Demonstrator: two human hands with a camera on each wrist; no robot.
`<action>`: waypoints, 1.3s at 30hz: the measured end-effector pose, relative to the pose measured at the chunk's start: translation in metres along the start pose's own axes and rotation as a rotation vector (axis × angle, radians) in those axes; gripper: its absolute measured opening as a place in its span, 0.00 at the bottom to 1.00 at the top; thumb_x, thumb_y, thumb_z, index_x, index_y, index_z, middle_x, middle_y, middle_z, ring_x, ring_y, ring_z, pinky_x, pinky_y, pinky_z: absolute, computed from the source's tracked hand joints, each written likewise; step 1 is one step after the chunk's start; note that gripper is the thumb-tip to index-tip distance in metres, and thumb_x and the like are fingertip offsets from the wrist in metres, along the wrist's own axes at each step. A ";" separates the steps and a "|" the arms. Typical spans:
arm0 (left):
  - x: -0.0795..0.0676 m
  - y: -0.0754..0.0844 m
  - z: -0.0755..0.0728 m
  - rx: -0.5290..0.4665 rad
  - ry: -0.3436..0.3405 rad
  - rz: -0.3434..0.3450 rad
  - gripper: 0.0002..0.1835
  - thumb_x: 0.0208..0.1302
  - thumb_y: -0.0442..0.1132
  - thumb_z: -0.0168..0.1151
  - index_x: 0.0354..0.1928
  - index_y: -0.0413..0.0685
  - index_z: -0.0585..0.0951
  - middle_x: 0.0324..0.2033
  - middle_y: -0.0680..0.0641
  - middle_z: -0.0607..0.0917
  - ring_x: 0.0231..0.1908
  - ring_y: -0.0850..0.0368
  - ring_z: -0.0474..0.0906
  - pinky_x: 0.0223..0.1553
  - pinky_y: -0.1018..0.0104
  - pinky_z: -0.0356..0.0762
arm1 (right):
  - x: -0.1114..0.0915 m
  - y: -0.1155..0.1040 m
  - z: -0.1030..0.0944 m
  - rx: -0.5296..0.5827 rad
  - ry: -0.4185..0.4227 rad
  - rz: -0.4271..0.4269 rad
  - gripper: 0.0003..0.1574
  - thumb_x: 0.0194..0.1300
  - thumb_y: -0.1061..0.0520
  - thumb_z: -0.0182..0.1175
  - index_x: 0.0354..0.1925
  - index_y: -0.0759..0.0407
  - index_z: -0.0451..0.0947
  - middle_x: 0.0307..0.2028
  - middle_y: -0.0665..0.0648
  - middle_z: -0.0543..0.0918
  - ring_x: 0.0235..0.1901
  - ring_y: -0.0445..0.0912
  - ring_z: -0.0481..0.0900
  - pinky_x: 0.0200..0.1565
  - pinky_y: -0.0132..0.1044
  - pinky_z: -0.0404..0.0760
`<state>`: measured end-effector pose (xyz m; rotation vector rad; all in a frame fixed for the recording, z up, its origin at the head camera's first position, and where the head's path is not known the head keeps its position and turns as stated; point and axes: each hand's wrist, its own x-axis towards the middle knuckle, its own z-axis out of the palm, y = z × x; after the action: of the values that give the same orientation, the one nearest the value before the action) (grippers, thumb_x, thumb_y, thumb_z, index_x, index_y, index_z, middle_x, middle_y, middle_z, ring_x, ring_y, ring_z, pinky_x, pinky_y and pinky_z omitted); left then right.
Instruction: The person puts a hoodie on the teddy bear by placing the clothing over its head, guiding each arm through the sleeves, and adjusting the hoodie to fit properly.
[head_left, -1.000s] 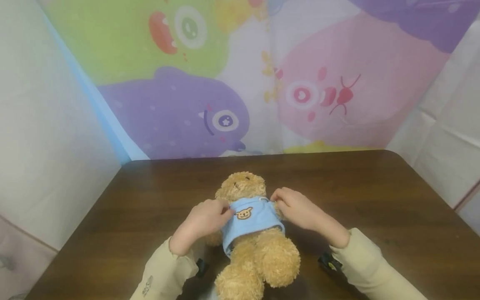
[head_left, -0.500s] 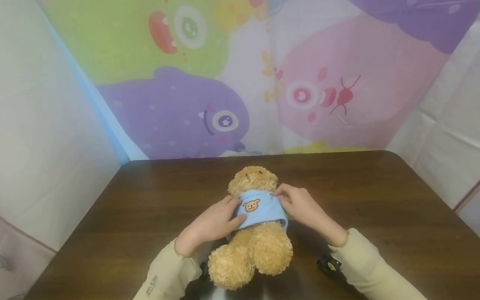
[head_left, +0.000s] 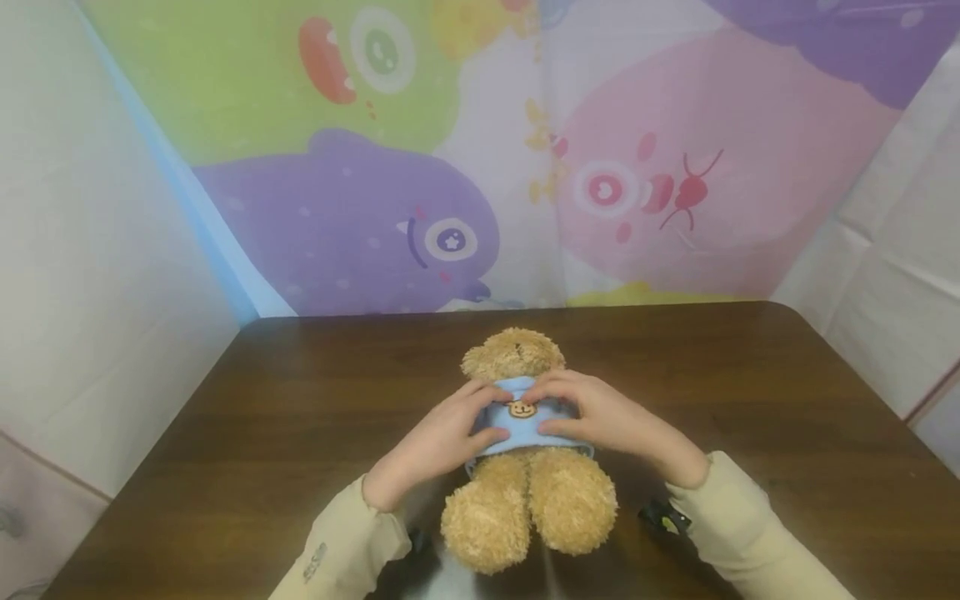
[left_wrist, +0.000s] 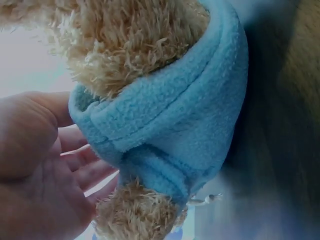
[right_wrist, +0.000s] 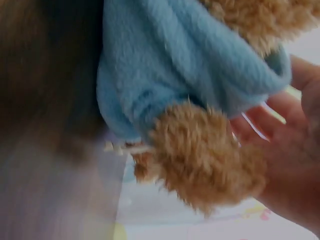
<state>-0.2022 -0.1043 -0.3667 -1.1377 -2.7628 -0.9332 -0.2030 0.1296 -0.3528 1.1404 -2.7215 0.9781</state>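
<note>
A curly tan teddy bear [head_left: 491,521] lies on its back on the table, head away from me and legs towards me. It wears a light blue fleece top [head_left: 517,386] with a small bear-face patch [head_left: 522,409]. My left hand [head_left: 442,433] rests on the left side of the top, fingers spread and thumb near the hem. From the right, my right hand [head_left: 611,417] touches the chest likewise, fingertips beside the patch. Both wrist views show relaxed fingers over the fleece, with furry arms [left_wrist: 137,210] sticking out of the sleeves. A pale cord [right_wrist: 120,148] hangs near the neck.
The dark brown wooden table [head_left: 337,367] has rounded far corners. Behind it hangs a backdrop [head_left: 345,225] with cartoon creatures; white sheets [head_left: 127,250] flank both sides. Dark wrist straps [head_left: 663,518] show under the sleeves.
The bear has shifted right and a little away from me and now lies straighter. My right hand has moved from its shoulder onto the chest. My left hand has followed to the right.
</note>
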 end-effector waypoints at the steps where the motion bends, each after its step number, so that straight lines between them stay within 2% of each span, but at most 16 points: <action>1: 0.000 -0.001 -0.001 0.000 -0.009 0.014 0.23 0.60 0.44 0.59 0.56 0.48 0.71 0.52 0.51 0.72 0.49 0.59 0.71 0.49 0.62 0.71 | -0.001 0.001 -0.002 -0.005 -0.041 -0.012 0.22 0.58 0.50 0.61 0.51 0.51 0.75 0.52 0.49 0.75 0.53 0.44 0.71 0.51 0.42 0.72; 4: 0.001 -0.004 -0.003 0.022 -0.047 0.068 0.25 0.59 0.45 0.60 0.58 0.48 0.70 0.54 0.49 0.71 0.48 0.58 0.71 0.49 0.59 0.71 | -0.003 0.004 -0.008 -0.022 -0.132 -0.028 0.29 0.57 0.49 0.62 0.56 0.52 0.72 0.57 0.52 0.71 0.58 0.48 0.67 0.54 0.44 0.69; 7: 0.001 -0.009 -0.007 0.054 -0.119 0.095 0.29 0.59 0.47 0.60 0.62 0.51 0.66 0.58 0.50 0.68 0.51 0.57 0.70 0.50 0.56 0.68 | -0.005 0.008 -0.013 -0.010 -0.208 -0.054 0.32 0.56 0.54 0.62 0.59 0.52 0.68 0.60 0.55 0.67 0.60 0.51 0.63 0.55 0.47 0.68; 12: -0.001 -0.015 -0.013 0.053 -0.236 0.062 0.35 0.58 0.47 0.61 0.67 0.56 0.60 0.65 0.51 0.61 0.61 0.52 0.62 0.57 0.52 0.64 | -0.007 0.014 -0.016 0.000 -0.287 -0.128 0.44 0.49 0.65 0.63 0.64 0.54 0.60 0.62 0.59 0.58 0.60 0.53 0.58 0.55 0.48 0.68; 15: -0.002 -0.017 -0.016 0.022 -0.273 0.043 0.37 0.58 0.45 0.62 0.68 0.56 0.57 0.67 0.49 0.58 0.65 0.49 0.56 0.59 0.52 0.61 | -0.008 0.015 -0.013 -0.034 -0.297 -0.166 0.50 0.47 0.63 0.66 0.65 0.54 0.55 0.62 0.60 0.56 0.60 0.54 0.57 0.55 0.49 0.68; 18: -0.002 -0.020 -0.017 -0.035 -0.259 0.037 0.36 0.57 0.44 0.63 0.67 0.54 0.59 0.66 0.48 0.59 0.64 0.50 0.57 0.59 0.54 0.62 | -0.008 0.016 -0.012 -0.041 -0.309 -0.175 0.53 0.46 0.56 0.68 0.67 0.54 0.52 0.62 0.62 0.53 0.61 0.55 0.56 0.56 0.51 0.66; 21: -0.002 -0.025 -0.016 -0.123 -0.199 0.011 0.31 0.56 0.42 0.63 0.63 0.52 0.66 0.61 0.48 0.66 0.59 0.53 0.65 0.56 0.58 0.67 | -0.010 0.019 -0.016 0.033 -0.339 -0.156 0.50 0.49 0.58 0.65 0.67 0.53 0.52 0.63 0.61 0.52 0.62 0.55 0.53 0.57 0.52 0.64; 24: -0.003 -0.028 -0.016 -0.209 -0.128 -0.042 0.23 0.57 0.42 0.62 0.56 0.54 0.73 0.53 0.51 0.73 0.43 0.58 0.74 0.44 0.64 0.74 | -0.013 0.024 -0.022 0.143 -0.362 -0.123 0.44 0.52 0.62 0.61 0.65 0.53 0.55 0.63 0.59 0.54 0.62 0.53 0.53 0.58 0.50 0.62; 27: -0.004 -0.030 -0.014 -0.267 -0.088 -0.088 0.15 0.58 0.41 0.61 0.49 0.56 0.77 0.47 0.51 0.74 0.29 0.61 0.74 0.32 0.66 0.75 | -0.016 0.027 -0.026 0.254 -0.349 -0.057 0.33 0.60 0.60 0.57 0.63 0.54 0.60 0.62 0.58 0.60 0.61 0.53 0.57 0.57 0.46 0.65; 29: -0.004 -0.029 -0.013 -0.234 -0.083 -0.095 0.14 0.57 0.41 0.62 0.47 0.56 0.78 0.46 0.51 0.75 0.27 0.61 0.73 0.33 0.66 0.74 | -0.018 0.027 -0.026 0.253 -0.337 0.006 0.32 0.61 0.56 0.57 0.62 0.53 0.61 0.60 0.56 0.62 0.59 0.52 0.59 0.56 0.43 0.66; 30: -0.004 -0.028 -0.012 -0.203 -0.087 -0.095 0.15 0.57 0.41 0.63 0.47 0.56 0.78 0.47 0.50 0.75 0.31 0.60 0.74 0.36 0.64 0.74 | -0.019 0.027 -0.026 0.237 -0.335 0.031 0.33 0.61 0.55 0.58 0.63 0.53 0.61 0.59 0.56 0.63 0.58 0.51 0.61 0.55 0.43 0.67; 34: -0.004 -0.023 -0.013 -0.035 -0.138 -0.112 0.23 0.52 0.42 0.66 0.52 0.54 0.75 0.50 0.48 0.75 0.38 0.60 0.73 0.43 0.62 0.71 | -0.020 0.018 -0.021 0.095 -0.368 0.103 0.51 0.52 0.50 0.65 0.68 0.54 0.50 0.60 0.61 0.56 0.57 0.53 0.61 0.55 0.45 0.67; 37: -0.004 -0.021 -0.013 -0.012 -0.195 -0.137 0.28 0.51 0.41 0.67 0.55 0.53 0.70 0.47 0.47 0.74 0.34 0.60 0.73 0.38 0.63 0.71 | -0.020 0.013 -0.014 0.050 -0.386 0.111 0.61 0.49 0.45 0.67 0.69 0.56 0.41 0.60 0.66 0.52 0.57 0.58 0.60 0.54 0.50 0.68; 39: -0.005 -0.020 -0.013 -0.030 -0.220 -0.145 0.29 0.51 0.40 0.66 0.56 0.53 0.68 0.45 0.47 0.74 0.32 0.60 0.72 0.35 0.64 0.71 | -0.020 0.014 -0.011 0.037 -0.396 0.106 0.64 0.49 0.42 0.67 0.69 0.56 0.38 0.60 0.67 0.51 0.58 0.59 0.58 0.55 0.51 0.67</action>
<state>-0.2143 -0.1255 -0.3678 -1.1201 -3.0524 -0.9167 -0.1997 0.1562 -0.3563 1.3347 -3.1099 0.9000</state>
